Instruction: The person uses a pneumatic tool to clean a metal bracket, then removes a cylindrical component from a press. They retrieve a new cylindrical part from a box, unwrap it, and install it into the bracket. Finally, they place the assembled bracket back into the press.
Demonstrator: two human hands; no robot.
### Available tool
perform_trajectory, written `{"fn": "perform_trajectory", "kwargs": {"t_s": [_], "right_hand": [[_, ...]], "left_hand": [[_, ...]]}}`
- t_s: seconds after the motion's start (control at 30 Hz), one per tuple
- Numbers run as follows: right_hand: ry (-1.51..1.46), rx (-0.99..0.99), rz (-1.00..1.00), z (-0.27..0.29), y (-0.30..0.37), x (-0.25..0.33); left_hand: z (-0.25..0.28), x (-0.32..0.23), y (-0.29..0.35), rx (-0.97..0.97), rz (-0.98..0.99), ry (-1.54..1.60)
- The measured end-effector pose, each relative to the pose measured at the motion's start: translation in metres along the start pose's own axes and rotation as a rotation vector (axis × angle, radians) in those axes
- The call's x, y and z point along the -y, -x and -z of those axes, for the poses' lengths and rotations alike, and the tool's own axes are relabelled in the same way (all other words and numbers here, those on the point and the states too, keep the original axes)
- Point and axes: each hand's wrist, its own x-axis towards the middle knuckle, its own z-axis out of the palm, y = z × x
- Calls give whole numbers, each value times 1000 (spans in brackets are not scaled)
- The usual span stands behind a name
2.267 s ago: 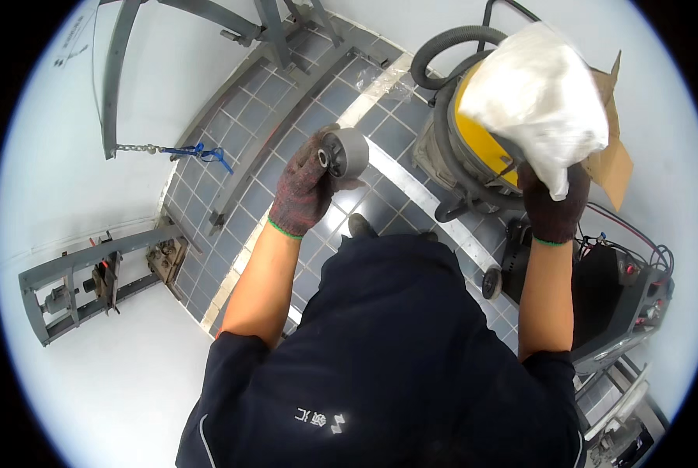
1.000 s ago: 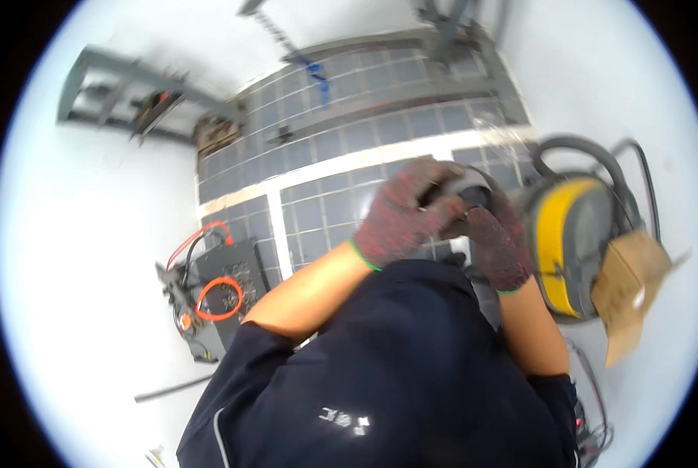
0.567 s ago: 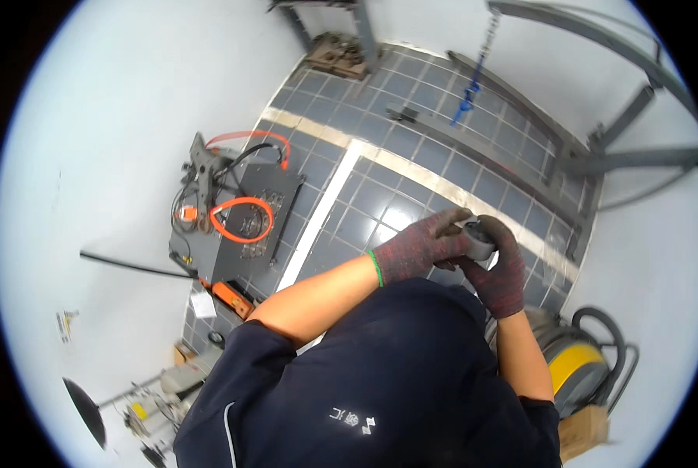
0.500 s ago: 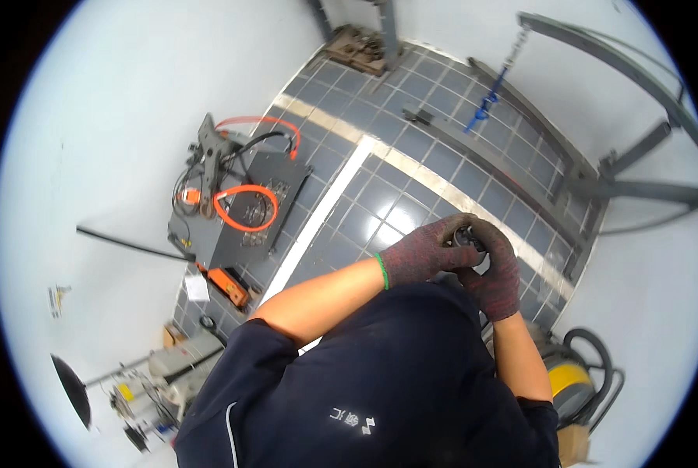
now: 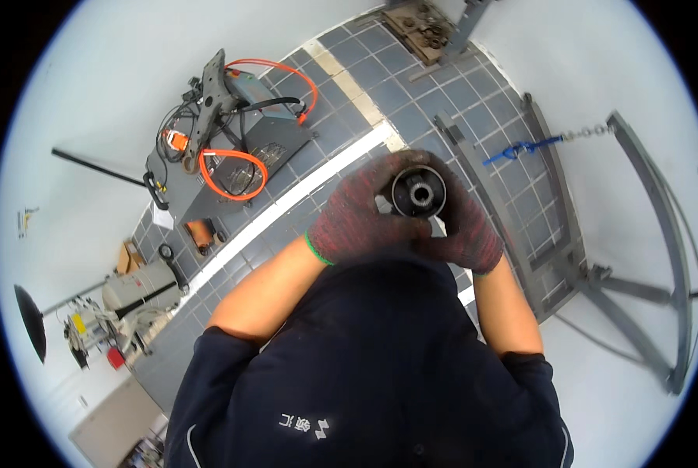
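Observation:
A round metal-and-rubber bushing [image 5: 419, 193] faces up in front of my chest. It has a bright outer rim, a black inside and a ribbed metal sleeve at its centre. My left hand [image 5: 362, 212], in a dark red-grey knitted glove with a green cuff edge, grips its left side. Around the right side curl the fingers of my right hand [image 5: 467, 226], gloved the same way. The far fingers of both hands meet behind the bushing, and the thumbs lie on its near side. Its underside is hidden.
At left, a dark workbench [image 5: 216, 195] carries a grey metal arm [image 5: 212, 101], an orange hose [image 5: 265, 175] and cables. A grey hoist frame [image 5: 664, 210] with a chain and blue strap [image 5: 520, 148] stands right. Lower left is a beige cylindrical machine [image 5: 142, 285]. Far back, metal parts fill a tray [image 5: 420, 31].
My hands have moved left and farther up in view, still round the bushing, whose open end now shows plainly. The whole view has turned, so the bench and hoist frame have shifted.

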Motion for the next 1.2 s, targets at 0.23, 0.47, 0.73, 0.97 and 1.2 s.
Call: {"fn": "perform_trajectory", "kwargs": {"t_s": [0.23, 0.47, 0.73, 0.97, 1.2], "right_hand": [[456, 21, 184, 37, -187, 17], [471, 57, 105, 34, -350, -5], [438, -219, -138, 64, -513, -8], [78, -376, -199, 101, -613, -35], [-286, -470, -381, 170, -700, -104]], "left_hand": [[88, 1, -102, -268, -2, 181], [191, 39, -191, -353, -36, 248], [354, 41, -302, -162, 197, 326], [450, 57, -386, -221, 286, 234], [482, 102, -446, -285, 504, 50]]}}
